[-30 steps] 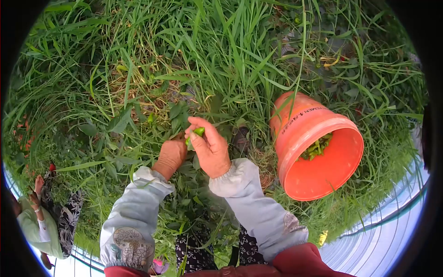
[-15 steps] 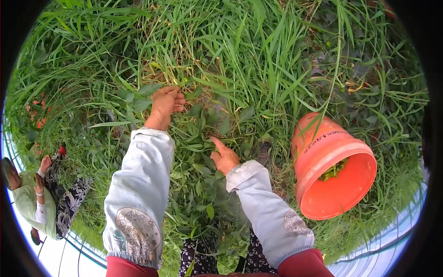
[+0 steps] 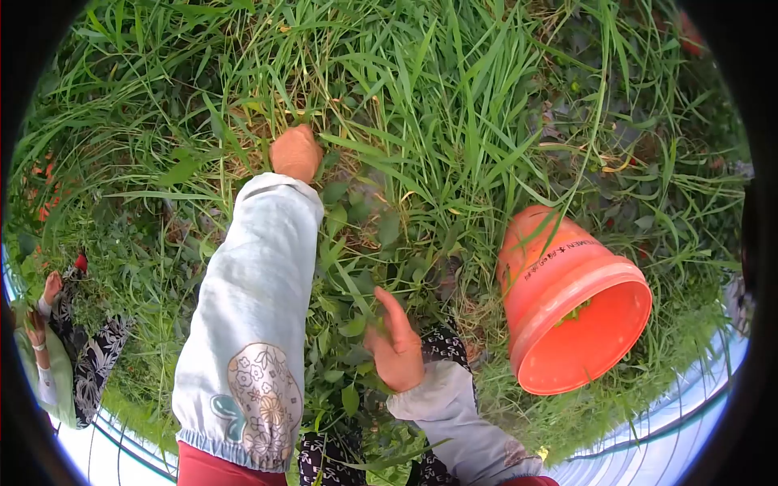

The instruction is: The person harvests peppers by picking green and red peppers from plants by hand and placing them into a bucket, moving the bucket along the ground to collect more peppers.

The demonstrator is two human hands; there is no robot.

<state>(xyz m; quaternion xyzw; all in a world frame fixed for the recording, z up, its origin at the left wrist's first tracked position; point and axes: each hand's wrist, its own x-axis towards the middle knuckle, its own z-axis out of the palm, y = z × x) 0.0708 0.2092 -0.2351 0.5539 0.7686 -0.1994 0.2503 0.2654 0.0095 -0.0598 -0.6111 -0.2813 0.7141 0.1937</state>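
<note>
My left hand [image 3: 296, 152] reaches forward into the tall grass [image 3: 405, 89], its back toward me. It looks curled like a fist, and whatever its fingers grip is hidden under it. Nearer my body, my right hand [image 3: 397, 348] is held over broad-leaved plants [image 3: 352, 324], thumb and fingers apart, with nothing visible in it. Its fingertips are partly blurred. To the right an orange plastic bucket [image 3: 559, 300] lies tilted in the grass, mouth toward me. A few yellow-green pieces [image 3: 577, 313] show inside it, too small to name surely.
Another person in patterned trousers [image 3: 101, 348] sits or crouches at the far left, hands raised near the chest. Dark ground sheeting [image 3: 624, 134] shows between weeds at upper right. A reddish object [image 3: 690, 34] is at the upper right edge. Pale sheeting [image 3: 673, 429] curves along the bottom right.
My left hand has moved slightly forward and turned its back up, its fingers now hidden. My right hand has drawn back toward my body and spread. The bucket appears slightly shifted left in view.
</note>
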